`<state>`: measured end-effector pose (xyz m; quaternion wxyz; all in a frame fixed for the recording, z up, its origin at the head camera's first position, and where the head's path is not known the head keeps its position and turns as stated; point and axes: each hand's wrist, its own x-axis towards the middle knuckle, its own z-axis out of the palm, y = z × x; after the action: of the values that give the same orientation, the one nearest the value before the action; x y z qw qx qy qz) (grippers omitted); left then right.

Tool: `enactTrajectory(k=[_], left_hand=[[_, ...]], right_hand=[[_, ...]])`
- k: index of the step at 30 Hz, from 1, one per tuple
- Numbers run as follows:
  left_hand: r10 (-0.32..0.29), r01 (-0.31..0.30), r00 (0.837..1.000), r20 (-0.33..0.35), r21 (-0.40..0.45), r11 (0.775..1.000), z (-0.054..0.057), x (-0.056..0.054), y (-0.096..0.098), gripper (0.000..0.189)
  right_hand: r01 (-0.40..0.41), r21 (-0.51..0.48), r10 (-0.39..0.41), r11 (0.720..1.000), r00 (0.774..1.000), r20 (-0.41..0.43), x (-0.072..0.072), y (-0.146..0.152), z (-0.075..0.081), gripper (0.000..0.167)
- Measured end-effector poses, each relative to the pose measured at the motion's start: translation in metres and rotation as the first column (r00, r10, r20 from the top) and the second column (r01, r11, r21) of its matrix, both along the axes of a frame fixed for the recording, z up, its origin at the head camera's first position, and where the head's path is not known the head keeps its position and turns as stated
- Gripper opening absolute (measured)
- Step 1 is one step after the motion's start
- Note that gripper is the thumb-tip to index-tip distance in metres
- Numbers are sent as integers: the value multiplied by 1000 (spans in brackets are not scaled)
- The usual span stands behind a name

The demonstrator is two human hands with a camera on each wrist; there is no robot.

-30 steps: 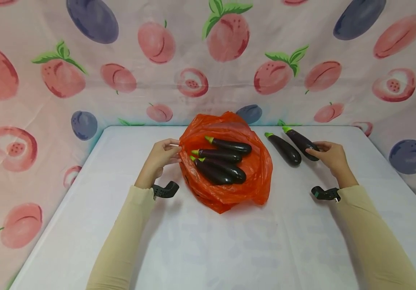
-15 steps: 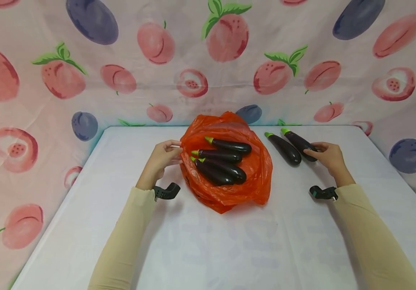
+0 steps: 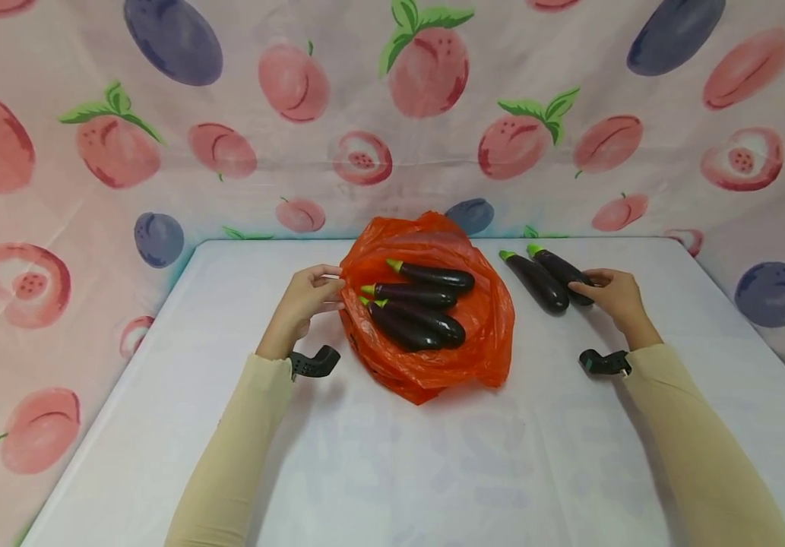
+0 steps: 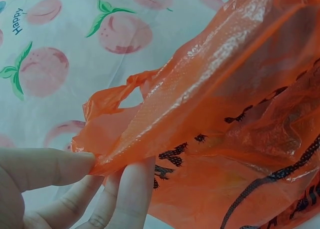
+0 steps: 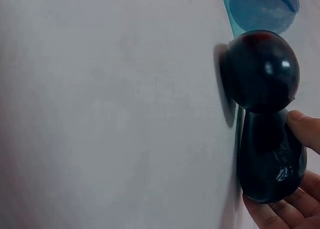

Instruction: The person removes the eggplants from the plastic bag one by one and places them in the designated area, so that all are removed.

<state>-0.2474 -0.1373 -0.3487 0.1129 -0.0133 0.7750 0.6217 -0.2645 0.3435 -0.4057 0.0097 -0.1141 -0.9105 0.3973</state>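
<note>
Fingers (image 4: 47, 166) of my left hand (image 3: 302, 298) pinch the crumpled orange-red plastic bag (image 3: 486, 338); my right hand (image 3: 618, 296), partly spread, grips a long purple-black eggplant (image 3: 560, 268), far right. Pick-up or placement, I judge: lift or release next.

Head view: left sleeve (image 3: 231, 448), right sleeve (image 3: 707, 448) and table (image 3: 460, 471) cut off by bottom edge; gripped eggplant's (image 3: 559, 269) blunt end, right of centre, partly hidden by right hand (image 3: 616, 298). Left wrist view: left hand (image 4: 70, 201) cut by left and bottom edges, orange-red bag (image 4: 200, 96) by right edge (black print (image 4: 286, 172) sliced with it). Right wrist view: right hand cut by right edge; gripped eggplant's upper part hidden behind neighbouring eggplant (image 5: 262, 71).
</note>
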Motion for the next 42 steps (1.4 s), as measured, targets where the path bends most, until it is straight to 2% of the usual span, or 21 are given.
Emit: enactTrajectory(k=[11,20,26,34,42], left_hand=[[-11,11,1000,1,4,1000,1,0,3,35],[-9,9,1000,-2,-6,1000,2,0,4,35],[-9,9,1000,-6,-16,1000,2,1,4,35],[-8,9,1000,-20,10,1000,5,2,4,36],[-14,15,1000,-24,19,1000,7,1,5,35]], right_hand=[[24,4,-24,1000,1000,21,1,-1,-1,67],[-44,19,43,999,998,44,3,2,3,70],[-60,27,59,998,997,58,8,3,6,67],[-92,5,91,996,994,64,16,-1,7,70],[-147,25,145,989,987,72,16,-7,7,70]])
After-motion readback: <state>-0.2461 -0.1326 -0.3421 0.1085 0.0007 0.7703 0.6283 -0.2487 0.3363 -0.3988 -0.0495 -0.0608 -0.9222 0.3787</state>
